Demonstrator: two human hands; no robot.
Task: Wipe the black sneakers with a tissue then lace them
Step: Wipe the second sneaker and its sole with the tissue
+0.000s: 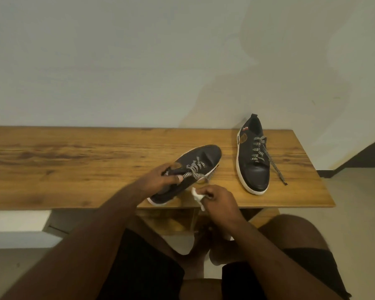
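Observation:
Two black sneakers with white soles and striped laces are on a wooden table (74,161). The near sneaker (200,158) lies tilted near the front edge, toe pointing away to the right. My left hand (162,176) grips it around the heel opening. My right hand (219,197) pinches a crumpled white tissue (196,194) just beside that sneaker's side, at the table's front edge. The second sneaker (254,163) stands upright to the right, toe toward me, one loose lace end trailing across the table.
The table backs against a pale wall (139,61). Its right end stops near a dark baseboard (355,161). Wooden shelves (173,219) sit under the front edge. My knees and black shorts (143,267) fill the bottom of the view.

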